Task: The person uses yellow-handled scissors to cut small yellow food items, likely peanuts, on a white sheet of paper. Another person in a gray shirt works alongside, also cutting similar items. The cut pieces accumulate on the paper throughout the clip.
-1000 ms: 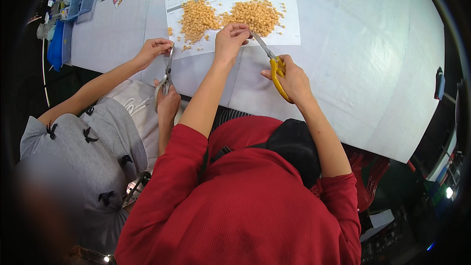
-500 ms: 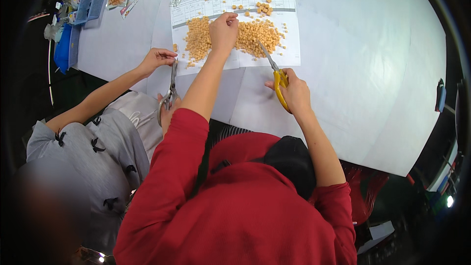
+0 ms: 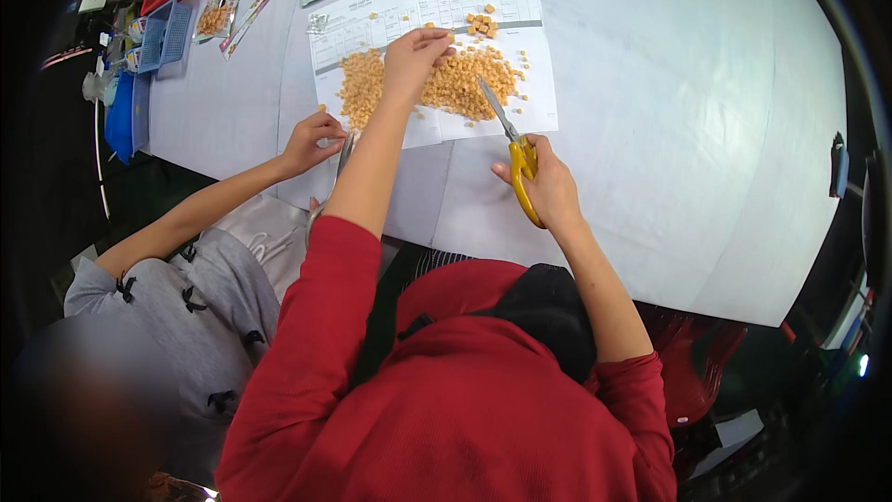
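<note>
Over the printed sheet, left hand pinches down among the orange cubes, fingertips closed on one or two, while right hand grips the yellow-handled scissors, blades slightly parted and aimed toward that pile for cutting.

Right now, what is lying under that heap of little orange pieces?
The orange pieces lie on printed paper sheets spread over the white table. The left hand covers part of the heap, so what lies beneath it is hidden.
</note>
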{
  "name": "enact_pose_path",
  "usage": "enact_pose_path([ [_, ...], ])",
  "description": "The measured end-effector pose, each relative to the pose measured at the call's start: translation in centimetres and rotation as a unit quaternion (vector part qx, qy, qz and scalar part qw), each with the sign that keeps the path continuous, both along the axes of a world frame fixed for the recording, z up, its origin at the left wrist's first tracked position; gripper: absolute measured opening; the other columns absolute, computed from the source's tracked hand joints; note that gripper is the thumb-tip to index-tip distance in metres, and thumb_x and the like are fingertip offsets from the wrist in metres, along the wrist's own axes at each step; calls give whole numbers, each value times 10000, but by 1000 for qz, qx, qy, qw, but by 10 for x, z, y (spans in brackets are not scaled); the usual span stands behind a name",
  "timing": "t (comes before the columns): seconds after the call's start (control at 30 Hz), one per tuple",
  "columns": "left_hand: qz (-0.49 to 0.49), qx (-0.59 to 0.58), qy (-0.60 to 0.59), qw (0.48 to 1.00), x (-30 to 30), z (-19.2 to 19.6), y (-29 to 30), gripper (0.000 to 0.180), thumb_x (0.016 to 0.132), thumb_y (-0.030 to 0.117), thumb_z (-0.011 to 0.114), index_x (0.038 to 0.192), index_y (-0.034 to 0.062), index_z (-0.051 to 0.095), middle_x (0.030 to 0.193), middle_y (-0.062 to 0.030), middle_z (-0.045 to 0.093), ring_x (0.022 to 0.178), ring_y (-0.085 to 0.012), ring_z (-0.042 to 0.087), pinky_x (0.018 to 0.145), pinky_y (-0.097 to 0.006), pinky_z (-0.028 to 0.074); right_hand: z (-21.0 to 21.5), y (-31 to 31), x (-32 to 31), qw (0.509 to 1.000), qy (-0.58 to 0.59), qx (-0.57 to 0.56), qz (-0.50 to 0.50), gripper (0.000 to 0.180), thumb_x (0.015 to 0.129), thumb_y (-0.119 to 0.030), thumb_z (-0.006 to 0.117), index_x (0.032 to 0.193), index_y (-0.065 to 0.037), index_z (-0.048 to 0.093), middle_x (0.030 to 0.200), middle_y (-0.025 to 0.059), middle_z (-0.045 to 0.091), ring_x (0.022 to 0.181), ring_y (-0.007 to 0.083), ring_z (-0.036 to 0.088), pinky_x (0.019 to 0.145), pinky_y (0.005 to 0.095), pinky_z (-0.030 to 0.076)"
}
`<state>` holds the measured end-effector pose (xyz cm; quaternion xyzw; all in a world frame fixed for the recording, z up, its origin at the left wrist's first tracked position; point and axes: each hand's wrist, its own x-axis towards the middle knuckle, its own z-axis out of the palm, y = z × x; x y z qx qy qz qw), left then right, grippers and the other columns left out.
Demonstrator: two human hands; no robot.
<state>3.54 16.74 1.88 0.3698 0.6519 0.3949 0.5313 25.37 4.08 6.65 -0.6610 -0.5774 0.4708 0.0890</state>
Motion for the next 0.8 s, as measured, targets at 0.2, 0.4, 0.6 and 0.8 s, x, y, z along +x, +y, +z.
enact_pose_path([
  [0.2,49,-87,-154,983,-4,20,-86,242,876,107,651,1086,-7,615,1001,-107,671,921,-182,662,787,-270,529,8,-27,-21,1000,23,-11,13,680,770,-518,706,1168,-11,488,998,208,640,921,354,631,755,423,498],
  [0.4,92,-99,-199,971,-28,24,-149,246,880,61,634,1098,-49,604,1043,-137,651,948,-223,653,825,-323,556,6,-70,-53,999,1,-13,47,676,777,-511,706,1177,-14,484,939,196,652,894,347,638,768,404,496],
  [0.6,111,-80,-210,968,-58,17,-184,235,878,36,625,1092,-60,605,1017,-135,648,919,-213,653,828,-331,565,4,-102,-84,998,-11,4,59,683,759,-539,704,1144,-10,504,969,199,648,901,357,640,752,429,503],
  [0.8,106,-82,-195,972,-69,15,-199,208,878,29,621,1072,-47,610,1007,-138,647,903,-205,655,829,-331,565,0,-113,-94,997,-15,-3,73,690,754,-552,703,1135,-11,510,955,200,653,889,361,644,746,433,505],
])
